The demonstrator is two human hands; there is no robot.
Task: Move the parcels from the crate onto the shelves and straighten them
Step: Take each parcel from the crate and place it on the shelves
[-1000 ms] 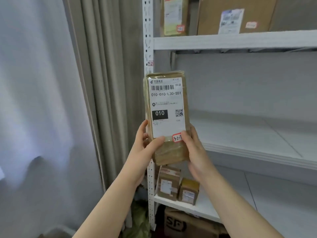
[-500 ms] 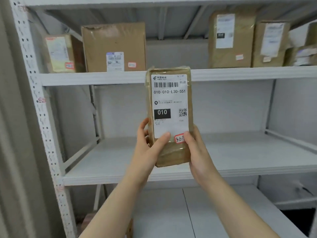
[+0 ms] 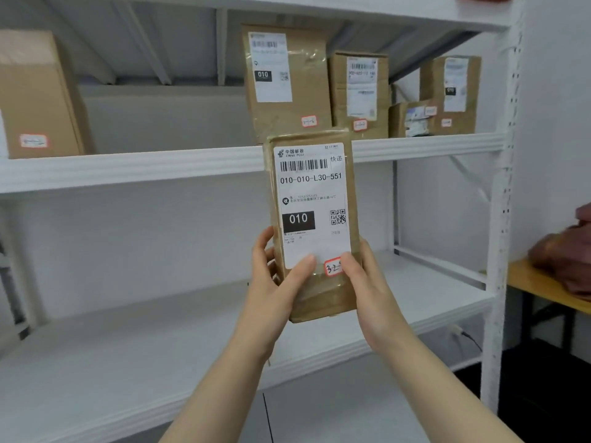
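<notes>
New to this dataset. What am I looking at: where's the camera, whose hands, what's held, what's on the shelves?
No robot here. One wide-angle camera sits on a person's head, looking forward and down, so the bare arms are the wearer's own. The left hand and right hand grip the lower end of a flat brown taped parcel with a white shipping label, held upright before a white metal shelving unit. Its upper shelf carries several labelled brown cardboard boxes; the lower shelf behind the parcel looks a likely spot for it. At the right edge another person's hand rests on a wooden table.
</notes>
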